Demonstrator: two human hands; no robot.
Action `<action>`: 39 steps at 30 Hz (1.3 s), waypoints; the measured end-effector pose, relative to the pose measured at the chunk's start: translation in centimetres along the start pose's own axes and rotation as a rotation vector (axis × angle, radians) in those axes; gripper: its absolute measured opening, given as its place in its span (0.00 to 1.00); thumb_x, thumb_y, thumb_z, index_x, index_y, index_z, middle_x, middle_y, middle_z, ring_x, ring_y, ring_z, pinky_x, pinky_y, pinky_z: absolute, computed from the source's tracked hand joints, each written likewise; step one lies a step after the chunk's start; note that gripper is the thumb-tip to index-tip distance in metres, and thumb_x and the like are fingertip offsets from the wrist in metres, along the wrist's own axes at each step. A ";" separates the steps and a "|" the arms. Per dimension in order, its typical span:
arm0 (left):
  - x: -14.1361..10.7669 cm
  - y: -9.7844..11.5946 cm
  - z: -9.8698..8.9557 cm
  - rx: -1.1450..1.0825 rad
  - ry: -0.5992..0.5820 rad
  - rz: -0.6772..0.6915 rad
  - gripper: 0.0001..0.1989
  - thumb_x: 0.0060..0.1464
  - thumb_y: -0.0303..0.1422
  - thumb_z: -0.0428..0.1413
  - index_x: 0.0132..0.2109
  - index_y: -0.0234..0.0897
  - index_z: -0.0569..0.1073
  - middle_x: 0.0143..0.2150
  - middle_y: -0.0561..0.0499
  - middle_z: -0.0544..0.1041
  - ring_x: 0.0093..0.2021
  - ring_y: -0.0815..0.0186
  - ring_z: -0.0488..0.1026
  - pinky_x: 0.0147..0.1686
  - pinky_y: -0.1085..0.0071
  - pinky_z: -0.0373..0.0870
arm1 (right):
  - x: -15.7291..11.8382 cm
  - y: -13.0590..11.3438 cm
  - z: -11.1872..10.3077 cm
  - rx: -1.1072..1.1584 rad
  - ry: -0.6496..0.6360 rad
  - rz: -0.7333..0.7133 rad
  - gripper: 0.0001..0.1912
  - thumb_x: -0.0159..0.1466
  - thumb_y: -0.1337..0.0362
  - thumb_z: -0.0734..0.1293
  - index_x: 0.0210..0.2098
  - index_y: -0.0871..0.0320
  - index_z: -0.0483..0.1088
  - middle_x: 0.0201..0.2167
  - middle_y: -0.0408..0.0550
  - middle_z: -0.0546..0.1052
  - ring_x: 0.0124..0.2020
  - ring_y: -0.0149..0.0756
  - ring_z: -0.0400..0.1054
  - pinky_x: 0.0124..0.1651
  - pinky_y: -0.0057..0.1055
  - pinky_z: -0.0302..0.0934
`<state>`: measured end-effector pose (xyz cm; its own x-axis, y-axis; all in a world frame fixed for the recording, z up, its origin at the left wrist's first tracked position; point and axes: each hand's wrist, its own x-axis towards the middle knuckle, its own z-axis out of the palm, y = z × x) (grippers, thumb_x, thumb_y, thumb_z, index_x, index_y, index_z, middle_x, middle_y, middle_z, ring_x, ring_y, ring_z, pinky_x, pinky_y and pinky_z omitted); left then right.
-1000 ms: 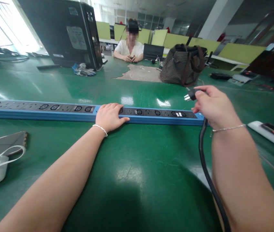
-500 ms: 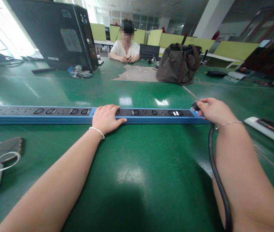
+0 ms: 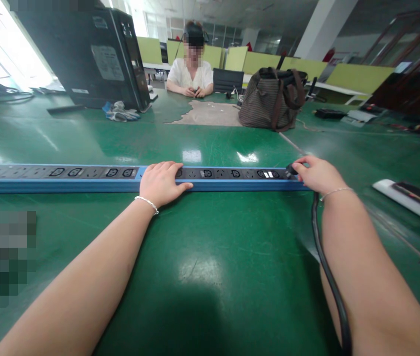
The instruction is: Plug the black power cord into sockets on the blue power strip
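the green table (image 3: 239, 257) carries everything inspected. largest upon it is a black computer tower (image 3: 72, 59), standing tilted in view at the far left; a brown striped bag (image 3: 257, 104) sits farther back, right of centre.

the blue power strip (image 3: 65, 186) lies flat across the table in front of the wearer, its long axis running left to right, nearly parallel to the near edge of view. its socket face points upward, presumably so that the outlets are open to reach from above.

the left hand (image 3: 161, 183) lies palm down across the strip near mid-view, fingers together over the top and thumb set apart at the near side; this grip is spread, pinching nothing, and appears to steady the strip.

the right hand (image 3: 316, 174) is at the strip's right end. its grip pinches a black plug (image 3: 290, 170) at the rear, seemingly to leave the front free; that front points leftward, toward the sockets. whether prongs are seated cannot be told. a thick black cable (image 3: 323, 252) hangs below the right hand, alongside the forearm; its upper joint is hidden.
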<state>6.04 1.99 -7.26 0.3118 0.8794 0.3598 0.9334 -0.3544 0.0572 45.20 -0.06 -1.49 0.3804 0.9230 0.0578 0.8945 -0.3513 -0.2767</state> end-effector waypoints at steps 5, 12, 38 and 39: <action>0.1 -0.1 0.3 -0.001 0.019 0.013 0.33 0.53 0.55 0.52 0.58 0.37 0.69 0.56 0.43 0.74 0.57 0.53 0.68 0.58 0.59 0.58 | 0.8 0.3 0.9 -0.078 0.084 -0.004 0.16 0.63 0.56 0.60 0.45 0.56 0.72 0.27 0.48 0.75 0.24 0.35 0.65 0.32 0.32 0.57; 0.1 -0.1 0.2 0.001 0.007 0.008 0.33 0.53 0.55 0.51 0.58 0.37 0.69 0.56 0.44 0.74 0.57 0.53 0.68 0.58 0.59 0.58 | 1.7 0.9 1.7 -0.124 0.037 -0.002 0.19 0.64 0.54 0.58 0.47 0.57 0.71 0.31 0.50 0.77 0.26 0.38 0.67 0.32 0.32 0.58; 0.2 -0.1 0.1 0.022 -0.015 0.003 0.33 0.54 0.55 0.49 0.58 0.38 0.69 0.57 0.44 0.73 0.58 0.53 0.68 0.57 0.60 0.58 | 1.3 -1.1 0.7 -0.343 -0.188 -0.041 0.22 0.68 0.56 0.52 0.54 0.61 0.64 0.33 0.57 0.78 0.32 0.45 0.73 0.39 0.36 0.62; 0.2 -0.1 0.1 0.020 -0.016 0.002 0.33 0.54 0.55 0.49 0.58 0.38 0.69 0.57 0.44 0.73 0.58 0.53 0.68 0.57 0.60 0.58 | 1.5 -1.2 0.6 -0.355 -0.226 -0.028 0.22 0.68 0.56 0.52 0.54 0.61 0.64 0.31 0.56 0.78 0.30 0.44 0.72 0.38 0.36 0.61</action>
<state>6.03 2.20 -7.29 0.3168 0.8836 0.3448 0.9359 -0.3503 0.0378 44.54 1.87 -1.61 0.3291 0.9302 -0.1626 0.9442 -0.3215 0.0718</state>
